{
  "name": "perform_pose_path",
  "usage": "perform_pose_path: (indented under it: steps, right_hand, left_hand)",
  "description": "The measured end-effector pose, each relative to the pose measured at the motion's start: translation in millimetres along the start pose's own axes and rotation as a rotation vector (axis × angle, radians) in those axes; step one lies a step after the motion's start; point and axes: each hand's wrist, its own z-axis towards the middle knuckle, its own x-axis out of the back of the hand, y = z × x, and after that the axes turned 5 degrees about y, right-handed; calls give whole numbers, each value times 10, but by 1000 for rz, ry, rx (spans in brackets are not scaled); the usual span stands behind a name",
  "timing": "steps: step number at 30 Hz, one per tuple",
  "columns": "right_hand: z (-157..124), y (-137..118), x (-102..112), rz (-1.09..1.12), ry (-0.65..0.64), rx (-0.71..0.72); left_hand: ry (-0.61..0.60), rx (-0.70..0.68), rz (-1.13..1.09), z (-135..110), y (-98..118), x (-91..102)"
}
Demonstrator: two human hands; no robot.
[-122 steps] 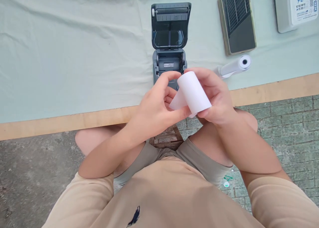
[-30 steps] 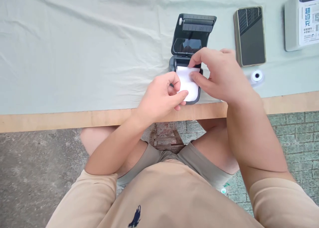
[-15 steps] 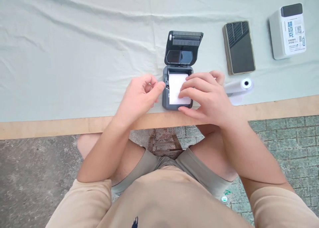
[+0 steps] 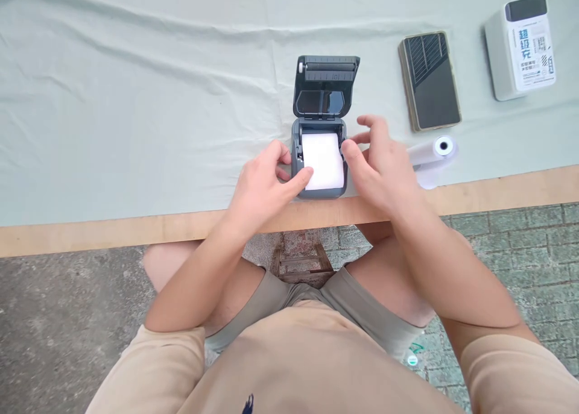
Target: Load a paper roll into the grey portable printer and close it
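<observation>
A small dark grey printer [image 4: 320, 125] stands near the table's front edge with its lid tipped up and back. A white paper roll [image 4: 322, 159] lies in its open bay, the loose end drawn toward me over the front lip. My left hand [image 4: 262, 188] grips the printer's left side, thumb on the front corner. My right hand [image 4: 382, 164] is at the printer's right side, fingers spread and slightly curled, holding nothing.
A second white paper roll [image 4: 432, 152] lies right of my right hand. Farther back sit a dark phone [image 4: 429, 79] and a white box-shaped device [image 4: 520, 46]. A pale green cloth [image 4: 136, 100] covers the table; its wooden edge [image 4: 113, 230] runs in front of my knees.
The roll went from my hands into the printer's bay. My right hand has lifted off the paper and moved to the printer's right side. My left hand has closed on the left side.
</observation>
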Motion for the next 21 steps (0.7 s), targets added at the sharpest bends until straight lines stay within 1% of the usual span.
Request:
perform_pose_path:
  steps: [2,5,9,13,18,21]
  right_hand:
    - [-8,-51,2,-36,-102,7]
    - [-29,-106,-13,32,-153,17]
    - [-51,-115,-56,132,-160,-51]
    - [-50,-95,-116,205,-137,-31]
    - [-45,-70,-171,224,-133,4]
    - [-44,-54,-141,253,-197,43]
  left_hand:
    - [-3,-21,-32,-15,14,4]
    - [-13,-52,-161,-67,24,-15]
    - [9,-44,-420,-133,9,-100]
    - [52,-42,-562,-117,-16,-176]
    - [61,-21,-665,-72,-47,-156]
    - [62,4,-796,-78,-31,-107]
